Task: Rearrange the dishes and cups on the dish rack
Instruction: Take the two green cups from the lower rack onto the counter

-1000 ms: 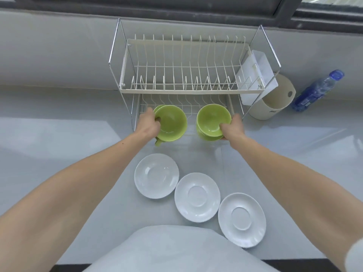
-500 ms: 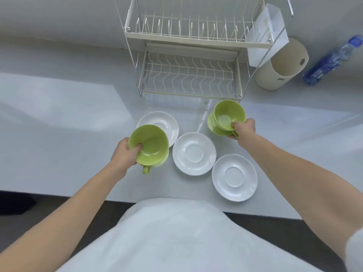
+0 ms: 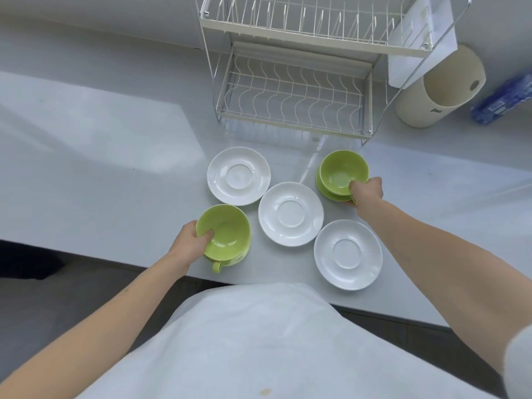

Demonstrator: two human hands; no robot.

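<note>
The left hand [image 3: 190, 243] grips a lime-green ceramic cup [image 3: 224, 232] by its rim, thumb inside the bowl, fingers wrapped outside, near the front edge of the pale grey surface [image 3: 86, 168]. Whether the cup rests on the surface or hangs just above it is hard to tell; something green shows beneath it, with a handle pointing toward the person. The right hand [image 3: 367, 191] pinches a second lime-green cup [image 3: 342, 171] at its near rim; this one sits on a matching green saucer [image 3: 331, 194].

Three white round saucers [image 3: 290, 213] lie between the cups in a diagonal row. The white wire two-tier dish rack [image 3: 293, 93] stands empty toward the back edge, a cream cylindrical holder [image 3: 437, 90] beside its right end.
</note>
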